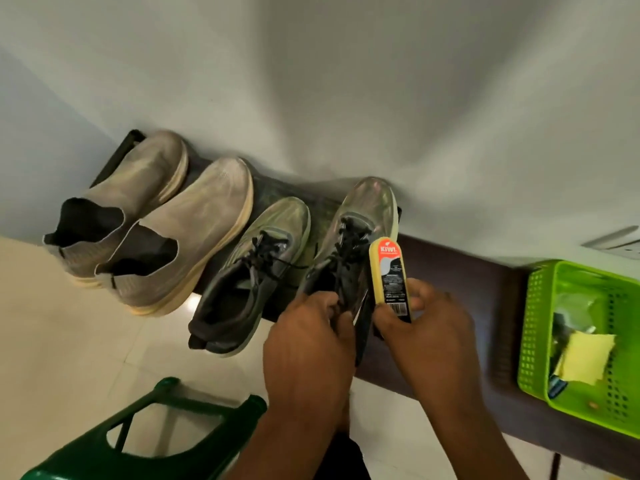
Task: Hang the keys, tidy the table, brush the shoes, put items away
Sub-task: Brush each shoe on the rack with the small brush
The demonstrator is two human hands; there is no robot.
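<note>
While gripped at heel by left hand (308,344), laced shoe (360,237) toe-away toward wall; shoe-shine sponge (389,275) pinched in right hand (426,337), parallel alongside.

white wall (346,81) | cream tiled floor (52,323) | green stool (138,445)

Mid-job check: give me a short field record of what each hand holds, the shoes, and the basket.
left hand: grips the heel end of the laced shoe
right hand: holds the shoe-shine sponge beside that shoe
other laced shoe: on the dark mat
slip-on shoes: pair, left on the mat, by the wall
green basket: at right, holds a yellow cloth
green stool: near bottom left
</note>
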